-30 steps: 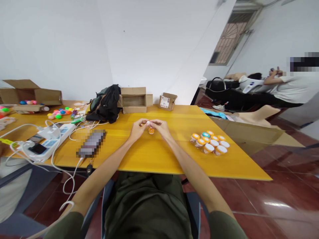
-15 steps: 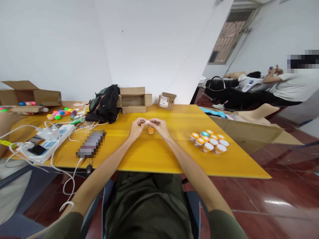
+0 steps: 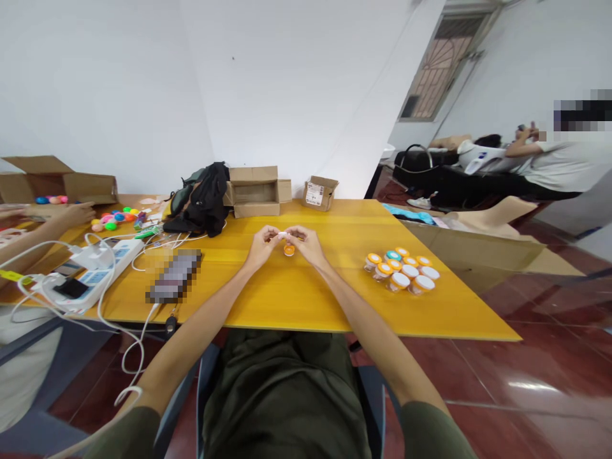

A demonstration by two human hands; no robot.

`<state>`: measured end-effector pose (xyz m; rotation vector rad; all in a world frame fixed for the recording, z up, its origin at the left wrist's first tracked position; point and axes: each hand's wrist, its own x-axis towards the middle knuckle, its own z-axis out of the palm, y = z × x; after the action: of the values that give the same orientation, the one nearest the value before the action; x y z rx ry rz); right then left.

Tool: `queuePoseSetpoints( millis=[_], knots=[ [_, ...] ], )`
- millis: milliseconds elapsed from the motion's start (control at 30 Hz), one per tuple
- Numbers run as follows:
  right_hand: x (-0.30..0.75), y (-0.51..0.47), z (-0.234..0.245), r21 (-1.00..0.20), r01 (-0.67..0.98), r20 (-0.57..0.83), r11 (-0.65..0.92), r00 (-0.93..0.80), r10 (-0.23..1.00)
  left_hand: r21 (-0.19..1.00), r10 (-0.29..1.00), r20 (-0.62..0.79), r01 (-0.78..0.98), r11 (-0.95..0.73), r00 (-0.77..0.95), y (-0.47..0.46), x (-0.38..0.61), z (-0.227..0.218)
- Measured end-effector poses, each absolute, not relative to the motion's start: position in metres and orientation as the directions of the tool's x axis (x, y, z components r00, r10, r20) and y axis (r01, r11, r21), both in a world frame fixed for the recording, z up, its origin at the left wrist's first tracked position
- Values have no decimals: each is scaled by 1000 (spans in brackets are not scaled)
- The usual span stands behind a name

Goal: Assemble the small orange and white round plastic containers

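Note:
My left hand and my right hand meet over the middle of the table. Their fingertips pinch a small white object from both sides; it is too small for me to name its kind. Just below it, a small orange-lidded jar stands on the table, close to the fingers of my right hand. To the right, several small clear jars with orange, white and teal lids stand in a tight group.
At left lie a power strip with white cables and a phone. A black bag, an open carton and a small carton line the wall. Another person's arm reaches in beside colourful balls.
The small white object has turned slightly between my fingertips, and its dark marks no longer show. The other person's arm at far left has reached further over the table.

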<state>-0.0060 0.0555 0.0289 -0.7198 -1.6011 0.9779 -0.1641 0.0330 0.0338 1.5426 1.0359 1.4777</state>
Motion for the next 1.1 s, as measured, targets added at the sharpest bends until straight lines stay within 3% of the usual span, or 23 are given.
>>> queuePoseSetpoints(
  millis=[633,933,1100],
  knots=[
    [-9,50,28,-775,118,585,621,-235,776,864,870,492,130,-486,-21,32,-163,32],
    [-11,55,24,-754,155,609,639,-202,767,892,891,450,73,-446,-55,32,-163,34],
    [5,78,12,-730,296,616,616,-106,780,879,875,476,60,-472,-92,34,-164,34]
  ],
)
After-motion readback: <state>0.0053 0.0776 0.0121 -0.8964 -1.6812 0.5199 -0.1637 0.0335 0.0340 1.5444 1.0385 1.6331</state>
